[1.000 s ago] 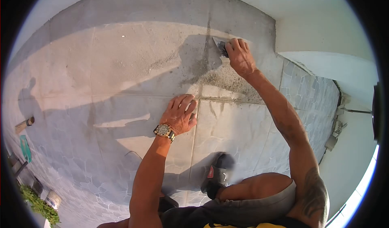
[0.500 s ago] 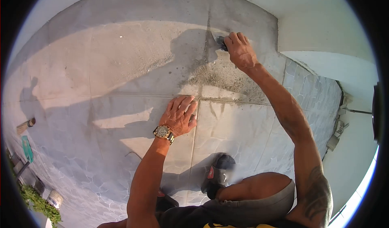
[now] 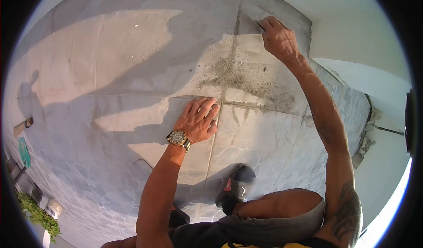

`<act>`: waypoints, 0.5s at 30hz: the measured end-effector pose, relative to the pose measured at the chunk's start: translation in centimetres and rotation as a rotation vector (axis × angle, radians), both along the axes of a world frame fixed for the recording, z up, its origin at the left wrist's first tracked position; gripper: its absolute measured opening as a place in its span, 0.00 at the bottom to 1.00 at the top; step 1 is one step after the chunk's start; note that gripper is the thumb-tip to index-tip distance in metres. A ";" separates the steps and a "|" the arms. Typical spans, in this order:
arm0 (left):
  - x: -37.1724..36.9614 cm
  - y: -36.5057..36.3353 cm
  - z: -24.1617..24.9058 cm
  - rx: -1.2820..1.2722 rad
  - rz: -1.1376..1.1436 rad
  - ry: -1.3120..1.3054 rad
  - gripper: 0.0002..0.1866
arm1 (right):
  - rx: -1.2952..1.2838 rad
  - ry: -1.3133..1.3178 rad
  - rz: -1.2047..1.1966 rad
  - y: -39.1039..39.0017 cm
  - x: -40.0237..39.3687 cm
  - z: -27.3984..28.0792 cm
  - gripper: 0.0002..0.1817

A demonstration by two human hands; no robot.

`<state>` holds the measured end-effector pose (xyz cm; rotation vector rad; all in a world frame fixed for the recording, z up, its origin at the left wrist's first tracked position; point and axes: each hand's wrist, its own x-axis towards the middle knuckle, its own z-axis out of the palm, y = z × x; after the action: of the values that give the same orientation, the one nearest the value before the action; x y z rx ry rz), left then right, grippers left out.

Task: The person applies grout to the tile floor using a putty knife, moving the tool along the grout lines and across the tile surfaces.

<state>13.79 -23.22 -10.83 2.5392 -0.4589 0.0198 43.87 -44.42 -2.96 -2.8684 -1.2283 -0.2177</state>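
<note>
My left hand lies palm down on the tiled floor, fingers spread beside a joint between tiles, with a watch on the wrist. Farther forward and to the right, my right hand is closed round a dark-edged tool, mostly hidden by the fingers; its blade seems to rest on the floor. Between the two hands, grey-brown gritty debris is scattered along and around the joint.
Walls border the floor ahead and at right. Far left lie a wooden-handled brush and a green object, with plants below. Rubble lines the right wall. My shoe is near the bottom.
My right hand has moved forward and to the right with the tool, whose dark part shows less. My left hand stays on the floor. The view has shifted slightly.
</note>
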 end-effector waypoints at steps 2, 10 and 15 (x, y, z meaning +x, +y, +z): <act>-0.1 0.0 -0.3 -0.001 0.010 -0.023 0.27 | -0.045 0.049 0.099 0.0 -4.5 -0.1 0.11; 0.6 0.0 0.6 -0.032 0.003 -0.008 0.27 | 0.040 -0.080 0.179 0.4 -7.9 -1.5 0.11; 0.3 0.1 0.3 -0.011 0.004 -0.065 0.26 | -0.085 -0.163 0.090 0.3 -1.7 -2.4 0.10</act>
<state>14.07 -23.15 -10.48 2.5342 -0.4782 0.1068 42.20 -44.10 -5.36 -2.9072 -1.4231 -0.4154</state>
